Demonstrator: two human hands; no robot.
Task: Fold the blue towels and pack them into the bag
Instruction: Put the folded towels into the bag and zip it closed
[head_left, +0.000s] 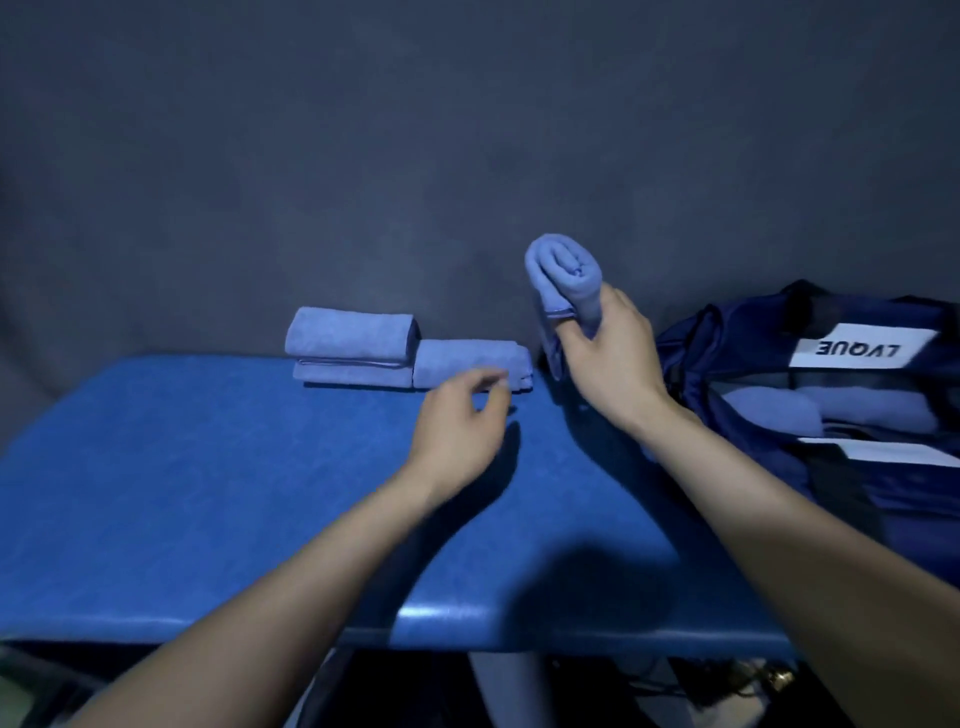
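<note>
My right hand (605, 358) grips a folded blue towel (563, 275) and holds it upright above the table's far edge, left of the bag. My left hand (462, 421) hovers over the table with its fingers loosely curled and nothing in it, just in front of a folded blue towel (462, 364). Two more folded towels (350, 345) lie stacked to its left. The dark blue bag (727, 358) stands open at the right, with folded towels (831, 410) inside it.
The blue padded table (208, 493) runs across the view, its front edge near the bottom. A dark grey backdrop (415, 130) hangs behind it. The bag carries a white label with lettering (857, 348). Cables and dark clutter lie under the table.
</note>
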